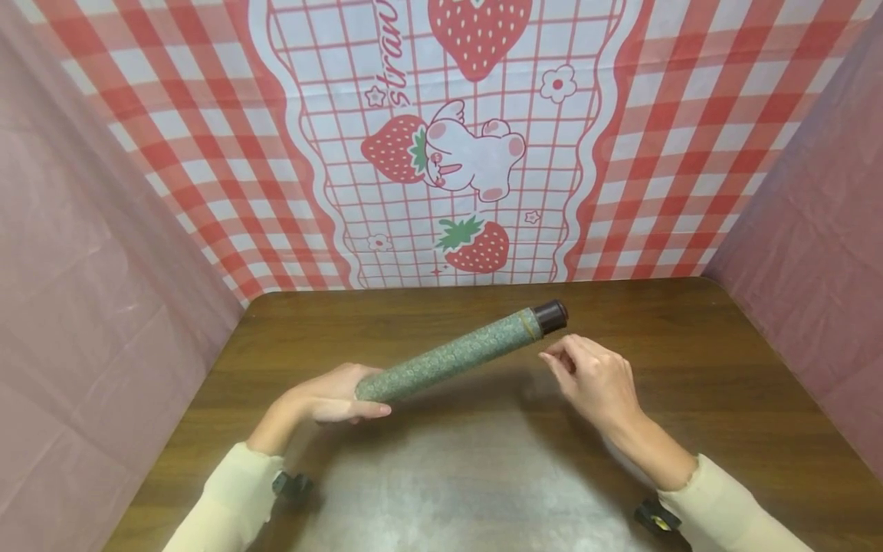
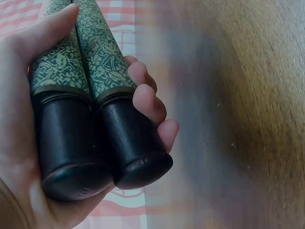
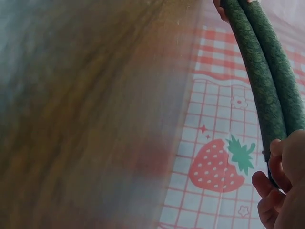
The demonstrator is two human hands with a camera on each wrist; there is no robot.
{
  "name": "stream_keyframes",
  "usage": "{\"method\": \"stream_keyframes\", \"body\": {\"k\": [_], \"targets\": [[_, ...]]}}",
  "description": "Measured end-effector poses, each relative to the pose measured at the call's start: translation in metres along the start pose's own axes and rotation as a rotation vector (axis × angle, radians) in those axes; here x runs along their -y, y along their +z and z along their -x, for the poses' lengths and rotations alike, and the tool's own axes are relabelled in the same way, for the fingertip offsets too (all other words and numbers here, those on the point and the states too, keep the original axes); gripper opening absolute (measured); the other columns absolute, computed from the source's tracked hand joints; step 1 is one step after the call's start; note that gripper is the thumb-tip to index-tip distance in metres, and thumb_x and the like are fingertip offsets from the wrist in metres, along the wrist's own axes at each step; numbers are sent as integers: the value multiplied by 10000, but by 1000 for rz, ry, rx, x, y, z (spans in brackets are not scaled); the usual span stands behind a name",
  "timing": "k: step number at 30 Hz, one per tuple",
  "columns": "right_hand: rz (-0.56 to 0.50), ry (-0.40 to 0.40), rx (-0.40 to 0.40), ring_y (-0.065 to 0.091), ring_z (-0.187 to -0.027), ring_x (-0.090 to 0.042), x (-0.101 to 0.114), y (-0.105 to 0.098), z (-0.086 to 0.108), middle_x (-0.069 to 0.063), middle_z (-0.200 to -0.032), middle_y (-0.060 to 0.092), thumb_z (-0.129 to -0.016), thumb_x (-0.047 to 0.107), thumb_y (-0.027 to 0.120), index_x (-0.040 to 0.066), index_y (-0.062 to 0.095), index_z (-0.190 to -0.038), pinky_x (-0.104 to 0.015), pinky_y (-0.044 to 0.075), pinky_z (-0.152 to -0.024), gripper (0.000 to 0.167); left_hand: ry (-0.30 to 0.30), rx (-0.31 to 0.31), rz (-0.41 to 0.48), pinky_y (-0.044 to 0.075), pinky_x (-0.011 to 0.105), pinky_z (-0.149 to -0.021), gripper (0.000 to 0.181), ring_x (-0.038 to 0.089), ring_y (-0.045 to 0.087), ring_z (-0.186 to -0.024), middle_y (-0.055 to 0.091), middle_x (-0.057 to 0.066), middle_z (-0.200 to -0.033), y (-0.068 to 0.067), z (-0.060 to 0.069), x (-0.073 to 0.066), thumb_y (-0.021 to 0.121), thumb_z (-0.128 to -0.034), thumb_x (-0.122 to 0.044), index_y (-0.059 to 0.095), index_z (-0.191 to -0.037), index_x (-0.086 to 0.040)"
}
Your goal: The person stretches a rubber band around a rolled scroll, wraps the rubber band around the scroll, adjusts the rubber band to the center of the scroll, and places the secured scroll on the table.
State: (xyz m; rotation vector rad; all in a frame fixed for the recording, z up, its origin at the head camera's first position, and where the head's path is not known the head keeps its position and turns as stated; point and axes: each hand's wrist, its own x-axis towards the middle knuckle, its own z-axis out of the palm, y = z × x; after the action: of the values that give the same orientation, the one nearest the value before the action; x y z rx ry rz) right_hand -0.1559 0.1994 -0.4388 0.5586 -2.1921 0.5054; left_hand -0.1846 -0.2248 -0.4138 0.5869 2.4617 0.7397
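Observation:
A green patterned scroll (image 1: 448, 360) slants up to the right above the table, a dark knob (image 1: 551, 317) at its raised end. My left hand (image 1: 331, 395) grips the lower left end, thumb along the near side. In the left wrist view it is two rolls (image 2: 107, 57) lying together, with two black knobs (image 2: 71, 143) against the palm of the left hand (image 2: 16, 119). Just below the raised end is my right hand (image 1: 599, 383), fingers loosely bent, apart from the scroll in the head view. The right wrist view shows the right hand (image 3: 293, 176) overlapping the rolls (image 3: 257, 71); contact cannot be told there.
The brown wooden table (image 1: 724, 383) lies under both hands. Behind it hangs a red-and-white checked cloth (image 1: 662, 153) with strawberries, and pink cloths (image 1: 83, 268) hang at both sides. A dark device sits at each wrist.

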Motion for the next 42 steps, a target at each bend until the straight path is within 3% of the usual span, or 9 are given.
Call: {"method": "stream_keyframes", "body": {"k": [2, 6, 8, 20, 25, 28, 31, 35, 42], "targets": [[3, 6, 0, 573, -597, -91, -2, -2, 0, 14, -702, 645, -836, 90, 929, 115, 713, -851, -357, 469, -503, 218, 9, -28, -45, 536, 620, -1219, 888, 303, 833, -913, 593, 329, -1623, 0, -1, 0, 748, -1025, -468, 460, -1641, 103], [10, 26, 20, 532, -598, -69, -5, -6, -2, 29, -694, 614, -837, 84, 932, 124, 726, -855, -320, 432, -500, 210, 11, -79, -156, 464, 664, -1286, 879, 482, 688, -1407, 617, 310, -1613, 2, -4, 1, 762, -999, -506, 533, -1596, 97], [12, 39, 39, 511, -598, -51, -6, -8, -2, 40, -693, 609, -833, 76, 936, 135, 745, -860, -287, 407, -497, 202, 0, -100, -201, 477, 663, -1274, 884, 491, 622, -1489, 652, 286, -1586, 4, -5, 1, 773, -980, -533, 561, -1586, 74], [17, 75, 90, 475, -607, -10, -10, -15, -2, 81, -687, 596, -822, 75, 954, 170, 780, -868, -248, 371, -505, 204, -56, -205, -356, 585, 641, -1116, 901, 452, 722, -1333, 749, 233, -1461, 5, -2, 0, 795, -933, -619, 602, -1592, -35], [16, 75, 96, 461, -611, 2, -11, -16, -1, 93, -684, 587, -818, 75, 950, 179, 771, -854, -242, 361, -505, 210, -36, -284, -453, 630, 521, -858, 843, 333, 787, -1041, 831, 142, -1130, 6, -3, 1, 820, -905, -625, 654, -1528, -81], [15, 72, 99, 462, -616, 6, -13, -16, -1, 96, -684, 589, -817, 72, 947, 181, 766, -848, -236, 363, -505, 214, -13, -339, -503, 544, 395, -673, 743, 211, 706, -808, 754, 24, -877, 7, -4, 3, 845, -879, -619, 688, -1413, -127], [3, 69, 115, 484, -625, 4, -14, -16, 0, 95, -698, 605, -819, 81, 947, 175, 763, -866, -230, 376, -512, 213, 5, -394, -543, 425, 324, -577, 652, 155, 589, -672, 642, -37, -742, 8, -3, 4, 861, -856, -606, 677, -1298, -163], [-8, 87, 150, 517, -637, -4, -14, -17, 1, 94, -731, 630, -824, 121, 954, 161, 754, -939, -234, 393, -523, 235, 29, -481, -596, 392, 312, -552, 618, 163, 605, -651, 694, -27, -787, 11, -3, 5, 873, -829, -585, 660, -1249, -185], [-4, 170, 222, 625, -698, -113, -17, -19, 4, -4, -895, 705, -794, 209, 982, 130, 704, -1169, -298, 443, -547, 474, 114, -664, -739, 500, 393, -509, 686, 287, 749, -727, 803, 94, -977, 15, -3, 8, 916, -730, -531, 690, -1258, -156]]}}
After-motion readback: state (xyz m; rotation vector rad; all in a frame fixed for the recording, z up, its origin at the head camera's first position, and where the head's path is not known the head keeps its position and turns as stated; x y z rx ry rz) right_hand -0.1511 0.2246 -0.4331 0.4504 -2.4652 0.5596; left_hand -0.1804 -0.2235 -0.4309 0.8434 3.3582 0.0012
